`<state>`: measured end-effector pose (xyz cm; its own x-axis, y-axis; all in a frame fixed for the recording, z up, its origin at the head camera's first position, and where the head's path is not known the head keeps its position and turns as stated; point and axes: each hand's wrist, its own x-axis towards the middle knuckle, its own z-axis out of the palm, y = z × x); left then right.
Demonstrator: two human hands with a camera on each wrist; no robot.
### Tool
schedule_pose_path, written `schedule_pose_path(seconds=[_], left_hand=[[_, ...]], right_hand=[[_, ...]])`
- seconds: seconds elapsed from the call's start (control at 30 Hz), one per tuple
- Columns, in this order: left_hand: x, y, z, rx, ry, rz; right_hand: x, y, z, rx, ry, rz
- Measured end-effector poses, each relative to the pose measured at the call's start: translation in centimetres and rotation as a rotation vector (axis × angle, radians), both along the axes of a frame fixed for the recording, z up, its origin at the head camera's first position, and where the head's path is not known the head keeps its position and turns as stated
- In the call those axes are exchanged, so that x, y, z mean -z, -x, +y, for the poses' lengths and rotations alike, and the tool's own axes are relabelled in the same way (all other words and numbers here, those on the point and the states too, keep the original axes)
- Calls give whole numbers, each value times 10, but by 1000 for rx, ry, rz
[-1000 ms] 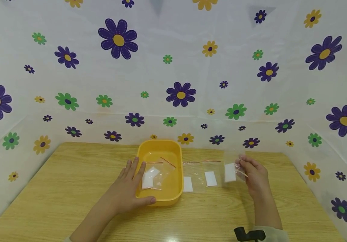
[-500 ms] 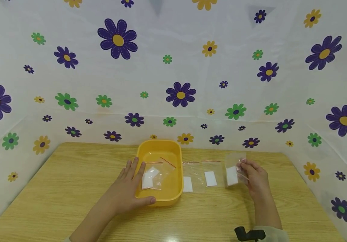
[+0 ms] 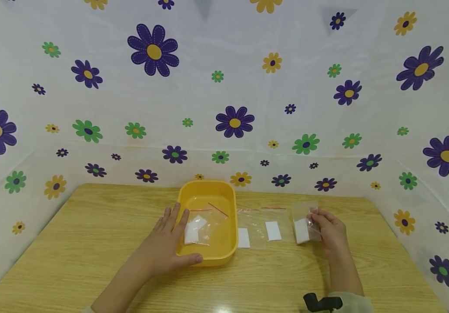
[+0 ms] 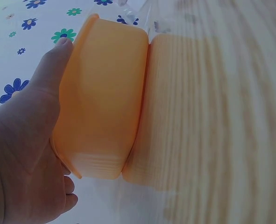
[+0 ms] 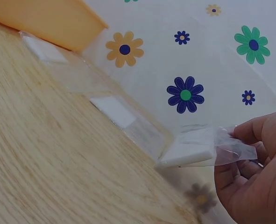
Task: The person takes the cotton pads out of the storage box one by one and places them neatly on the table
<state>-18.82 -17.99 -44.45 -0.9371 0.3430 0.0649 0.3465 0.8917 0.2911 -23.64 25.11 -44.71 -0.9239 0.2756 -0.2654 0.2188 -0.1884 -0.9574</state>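
With thumb and fingers my right hand (image 3: 333,230) pinches the side edge of a small clear zip bag (image 3: 302,230) that has a white rectangular piece inside. In the right wrist view this bag (image 5: 189,151) is tilted, close over the table. My left hand (image 3: 165,250) rests with spread, straight fingers on the left rim of a yellow plastic tray (image 3: 223,237). Clear bags with white pieces (image 3: 193,232) and red seal strips lie in the tray. Right of it, a bag with a white piece (image 3: 244,238) and another bag (image 3: 273,231) lie in a row.
The wood-grain table (image 3: 103,234) ends at a white cloth (image 3: 193,95) with purple, green and yellow flowers, which stands behind it and along both sides. A black strap-like part (image 3: 322,302) shows at the right sleeve.
The held bag has shifted slightly right and down and turned a little in my right hand's fingers. My left hand and the tray have stayed in place.
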Motion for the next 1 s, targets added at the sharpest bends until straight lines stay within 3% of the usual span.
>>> schedule_pose_path(seconds=[0.53, 1.0], left_hand=[[2, 2, 0, -4, -15, -19], [0, 1, 1, -9, -10, -21]], right_hand=[[10, 3, 1, 12, -229, -107], [14, 0, 0, 26, -440, -107]])
